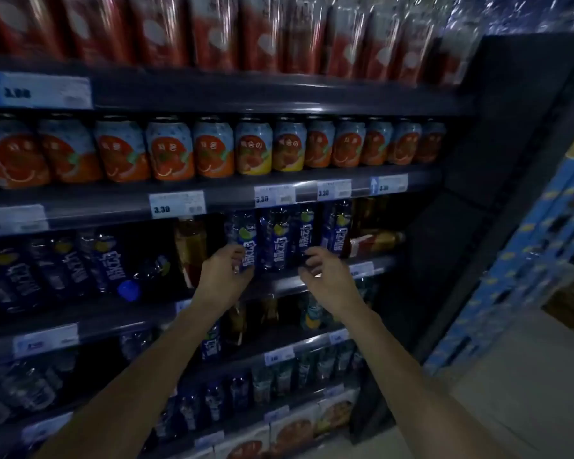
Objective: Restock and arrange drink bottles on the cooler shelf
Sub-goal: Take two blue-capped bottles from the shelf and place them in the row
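Left hand (pixel 224 276) has its fingers wrapped round the bottom of a dark blue plastic bottle (pixel 242 233) with white lettering and a little lime picture. It's upright, leftmost in a row of four on the dark shelf (pixel 275 285). Right hand (pixel 322 276) is curled at the third blue bottle (pixel 307 233), honestly can't tell if it's gripping.

"3.30" on a price tag (pixel 177 204) along the shelf rail (pixel 232 197), "脉动" on blue bottles (pixel 274 240), perhaps "3.88" on upper-left tag (pixel 35 91)
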A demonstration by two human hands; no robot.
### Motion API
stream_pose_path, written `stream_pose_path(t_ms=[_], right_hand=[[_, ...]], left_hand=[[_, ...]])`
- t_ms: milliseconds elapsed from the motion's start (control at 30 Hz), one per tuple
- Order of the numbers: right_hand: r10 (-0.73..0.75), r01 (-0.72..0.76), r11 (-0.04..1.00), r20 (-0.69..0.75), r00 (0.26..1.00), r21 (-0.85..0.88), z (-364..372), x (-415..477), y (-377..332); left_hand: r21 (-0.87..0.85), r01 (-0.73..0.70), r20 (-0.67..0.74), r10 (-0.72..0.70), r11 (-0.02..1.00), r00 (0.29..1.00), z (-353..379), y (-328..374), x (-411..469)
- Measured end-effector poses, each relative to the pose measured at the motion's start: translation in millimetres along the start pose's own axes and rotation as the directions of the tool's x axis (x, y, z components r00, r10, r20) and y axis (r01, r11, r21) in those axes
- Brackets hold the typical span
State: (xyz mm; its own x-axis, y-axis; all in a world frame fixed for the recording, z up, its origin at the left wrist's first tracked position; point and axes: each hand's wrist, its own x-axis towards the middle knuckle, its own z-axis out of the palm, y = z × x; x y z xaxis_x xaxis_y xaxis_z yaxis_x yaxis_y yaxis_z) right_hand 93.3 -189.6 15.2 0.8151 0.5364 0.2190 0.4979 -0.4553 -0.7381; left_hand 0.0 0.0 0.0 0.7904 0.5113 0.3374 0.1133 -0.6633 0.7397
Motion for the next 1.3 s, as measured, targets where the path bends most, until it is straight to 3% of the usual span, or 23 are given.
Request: stream_pose_path(t_ms=[133, 333, 633, 933, 1300], right_hand=[[0.014, -0.014, 1.0, 0.017, 1.0, 0.0, -7.7, 36.0, 17.5], [-0.026, 0.026, 1.0, -0.024, 0.999, 0.016, -7.1, 78.2, 32.5], [-0.002, -0.001, 1.0, -0.115, 0.993, -0.029, -4.7, 112.9, 34.8], [0.057, -0.043, 0.997, -0.214, 0.975, 0.069, 3.2, 122.7, 31.7], [0.25, -0.222, 0.964, -0.219, 0.943, 0.147, 31.5, 142.8, 28.7]], left_hand=[[0.064, 0.064, -0.158, -0.053, 0.996, 0.986, 13.4, 4.9, 18.7], [-0.043, 0.178, -0.326, -0.182, 0.983, 0.928, 28.3, 9.6, 39.6], [-0.1, 0.237, -0.402, -0.257, 0.966, 0.879, 36.2, 12.5, 56.0], [-0.176, 0.254, -0.447, -0.308, 0.951, 0.84, 53.7, 9.2, 50.6], [-0.246, 0.262, -0.498, -0.353, 0.933, 0.792, 71.2, 2.3, 53.7]])
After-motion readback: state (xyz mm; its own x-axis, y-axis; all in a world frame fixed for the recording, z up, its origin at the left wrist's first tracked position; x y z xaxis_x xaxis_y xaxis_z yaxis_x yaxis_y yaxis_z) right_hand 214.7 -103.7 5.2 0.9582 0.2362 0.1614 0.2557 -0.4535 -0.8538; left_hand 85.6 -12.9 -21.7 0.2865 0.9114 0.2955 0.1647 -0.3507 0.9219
